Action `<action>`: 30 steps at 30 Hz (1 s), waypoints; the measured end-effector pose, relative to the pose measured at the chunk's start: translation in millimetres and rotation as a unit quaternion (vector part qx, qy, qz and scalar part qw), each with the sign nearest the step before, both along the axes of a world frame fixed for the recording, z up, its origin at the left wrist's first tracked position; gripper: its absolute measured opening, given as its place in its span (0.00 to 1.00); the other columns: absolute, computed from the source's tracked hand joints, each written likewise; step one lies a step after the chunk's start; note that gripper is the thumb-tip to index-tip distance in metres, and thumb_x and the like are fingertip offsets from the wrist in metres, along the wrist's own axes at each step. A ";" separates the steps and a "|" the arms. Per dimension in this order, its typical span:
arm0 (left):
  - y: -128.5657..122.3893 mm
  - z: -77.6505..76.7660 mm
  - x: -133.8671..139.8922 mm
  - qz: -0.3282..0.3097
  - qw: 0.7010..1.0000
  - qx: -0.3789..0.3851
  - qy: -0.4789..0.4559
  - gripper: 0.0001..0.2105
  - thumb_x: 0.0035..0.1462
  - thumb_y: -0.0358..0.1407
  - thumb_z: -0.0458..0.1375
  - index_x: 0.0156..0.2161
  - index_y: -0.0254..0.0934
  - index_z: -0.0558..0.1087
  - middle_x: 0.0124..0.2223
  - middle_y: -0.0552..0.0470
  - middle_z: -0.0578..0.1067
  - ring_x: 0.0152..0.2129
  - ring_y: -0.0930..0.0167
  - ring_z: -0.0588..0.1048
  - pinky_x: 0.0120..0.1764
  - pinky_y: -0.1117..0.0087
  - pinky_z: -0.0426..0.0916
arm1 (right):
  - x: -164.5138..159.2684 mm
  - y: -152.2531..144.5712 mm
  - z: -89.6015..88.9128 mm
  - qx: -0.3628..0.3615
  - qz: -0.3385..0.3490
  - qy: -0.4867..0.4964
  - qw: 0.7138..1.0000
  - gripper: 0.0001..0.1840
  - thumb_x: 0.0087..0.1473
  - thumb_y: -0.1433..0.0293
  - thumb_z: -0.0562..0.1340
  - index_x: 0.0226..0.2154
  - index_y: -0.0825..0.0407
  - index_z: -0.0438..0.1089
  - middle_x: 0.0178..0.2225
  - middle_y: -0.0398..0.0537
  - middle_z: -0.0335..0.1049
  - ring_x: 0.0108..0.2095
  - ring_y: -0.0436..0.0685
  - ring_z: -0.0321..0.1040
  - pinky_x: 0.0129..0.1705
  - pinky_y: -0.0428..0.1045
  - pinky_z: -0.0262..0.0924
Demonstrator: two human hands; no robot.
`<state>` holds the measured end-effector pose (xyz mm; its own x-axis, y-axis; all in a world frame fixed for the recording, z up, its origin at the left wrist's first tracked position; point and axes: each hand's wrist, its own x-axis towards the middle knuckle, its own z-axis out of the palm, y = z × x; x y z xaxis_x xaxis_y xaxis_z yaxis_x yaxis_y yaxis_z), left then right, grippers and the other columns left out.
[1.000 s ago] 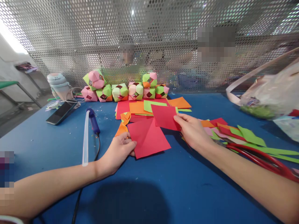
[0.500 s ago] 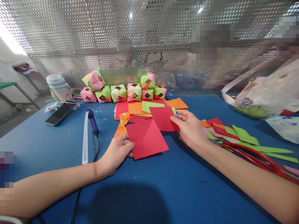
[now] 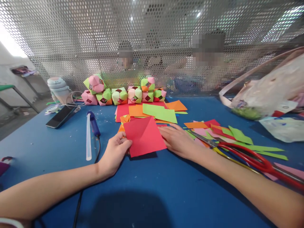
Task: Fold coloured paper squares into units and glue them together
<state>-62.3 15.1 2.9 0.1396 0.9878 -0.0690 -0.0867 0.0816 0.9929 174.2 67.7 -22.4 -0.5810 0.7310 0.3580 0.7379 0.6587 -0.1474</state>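
Observation:
My left hand (image 3: 116, 148) pinches the left edge of a square red paper sheet (image 3: 144, 137), which is creased and raised a little above the blue table. At the sheet's right edge is my right hand (image 3: 177, 139), its fingertips partly hidden behind it. A strip of a second red sheet (image 3: 162, 125) shows by those fingers, and the rest of it is covered. Just behind the sheet sit a folded orange paper piece (image 3: 124, 119) and a stack of coloured paper with a green sheet (image 3: 160, 112) on top.
Folded paper balls (image 3: 120, 96) line the perforated metal screen (image 3: 99, 41). To the left are a glue gun (image 3: 93, 123), a glue stick (image 3: 88, 139), a phone (image 3: 62, 116) and a bottle (image 3: 58, 90). Red-handled scissors (image 3: 247, 155), paper scraps (image 3: 223, 131) and a plastic bag (image 3: 266, 91) lie right.
My right hand has moved left and down, bringing its red sheet mostly behind the one in my left hand. The green sheet on the stack is now uncovered.

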 end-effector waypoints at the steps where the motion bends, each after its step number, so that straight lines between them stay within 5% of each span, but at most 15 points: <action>1: -0.4 0.3 -0.2 0.002 1.000 0.006 -0.008 0.05 0.49 0.31 0.56 0.33 0.35 0.67 0.22 0.59 0.66 0.20 0.77 0.67 0.26 0.76 0.63 | 1.4 0.2 -1.1 0.001 -0.001 -0.003 1.000 0.13 0.57 0.67 0.52 0.41 0.49 0.70 0.44 0.52 0.71 0.48 0.61 0.65 0.51 0.62 0.53; 5: -1.3 2.0 1.1 -0.034 0.999 0.006 -0.033 0.08 0.50 0.31 0.56 0.37 0.35 0.67 0.23 0.58 0.68 0.22 0.76 0.69 0.29 0.75 0.64 | 3.4 3.3 -1.8 -0.009 -0.014 0.025 1.000 0.17 0.58 0.66 0.50 0.45 0.51 0.68 0.50 0.56 0.67 0.54 0.62 0.59 0.54 0.63 0.52; 7: -1.4 2.8 2.6 -0.039 0.999 -0.002 -0.028 0.08 0.49 0.32 0.57 0.37 0.35 0.67 0.23 0.57 0.69 0.23 0.75 0.70 0.29 0.74 0.65 | 0.5 0.5 3.7 -0.030 -0.039 0.117 0.992 0.18 0.59 0.64 0.49 0.45 0.52 0.68 0.51 0.57 0.66 0.55 0.62 0.58 0.54 0.63 0.52; 9: -2.5 3.6 4.4 -0.044 0.998 -0.015 -0.033 0.09 0.49 0.32 0.58 0.38 0.35 0.67 0.24 0.56 0.70 0.23 0.74 0.71 0.30 0.73 0.66 | -5.3 -8.2 13.3 -0.120 -0.062 0.273 0.952 0.20 0.60 0.61 0.48 0.43 0.52 0.69 0.47 0.55 0.69 0.50 0.60 0.64 0.51 0.60 0.57; 11: -5.0 4.8 6.2 -0.071 0.996 -0.036 -0.045 0.11 0.49 0.33 0.58 0.39 0.34 0.67 0.26 0.55 0.72 0.24 0.74 0.72 0.32 0.71 0.67 | -12.7 -21.4 23.8 -0.271 -0.043 0.385 0.881 0.23 0.60 0.56 0.46 0.40 0.51 0.69 0.40 0.51 0.72 0.39 0.57 0.70 0.41 0.55 0.64; 15: -9.2 6.5 7.6 -0.110 0.992 -0.046 -0.027 0.10 0.50 0.34 0.58 0.39 0.35 0.67 0.28 0.54 0.73 0.26 0.73 0.73 0.34 0.70 0.68 | -20.2 -44.2 33.3 -0.372 -0.041 0.383 0.845 0.14 0.51 0.57 0.59 0.27 0.51 0.69 0.25 0.42 0.70 0.25 0.52 0.65 0.27 0.47 0.60; 18: -7.2 5.3 5.6 -0.071 0.996 -0.009 0.057 0.10 0.49 0.36 0.59 0.37 0.35 0.67 0.28 0.55 0.71 0.26 0.74 0.71 0.31 0.73 0.65 | -14.0 -48.4 29.1 -0.401 -0.048 0.336 0.851 0.13 0.48 0.58 0.61 0.23 0.51 0.67 0.20 0.40 0.65 0.20 0.50 0.60 0.22 0.46 0.54; 23: -3.6 0.3 2.0 -0.101 0.949 0.132 0.268 0.05 0.49 0.30 0.55 0.34 0.37 0.70 0.27 0.55 0.70 0.24 0.74 0.66 0.30 0.73 0.61 | -4.5 -48.5 21.9 -0.324 -0.067 0.208 0.920 0.16 0.50 0.61 0.59 0.17 0.51 0.59 0.17 0.37 0.55 0.19 0.48 0.51 0.20 0.45 0.45; 27: -4.6 -2.0 1.0 -0.126 0.914 0.202 0.327 0.10 0.48 0.26 0.53 0.36 0.39 0.71 0.31 0.54 0.71 0.28 0.72 0.68 0.33 0.72 0.62 | -7.8 -56.5 15.6 -0.237 -0.055 0.218 0.945 0.05 0.51 0.67 0.59 0.26 0.49 0.63 0.24 0.39 0.62 0.25 0.50 0.58 0.26 0.46 0.54; 30: -2.6 -2.7 -1.0 -0.143 0.905 0.211 0.340 0.13 0.49 0.25 0.52 0.40 0.38 0.69 0.32 0.54 0.72 0.29 0.73 0.69 0.35 0.73 0.63 | -7.9 -63.6 5.5 -0.151 0.036 0.229 0.961 0.05 0.53 0.75 0.55 0.28 0.50 0.62 0.31 0.45 0.66 0.33 0.53 0.64 0.35 0.49 0.59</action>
<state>-63.3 12.5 0.2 0.4608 0.8764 0.1402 0.5215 -0.3952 0.7562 166.3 4.1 -16.9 -0.4657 0.8058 0.3658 0.5037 0.5812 -0.6391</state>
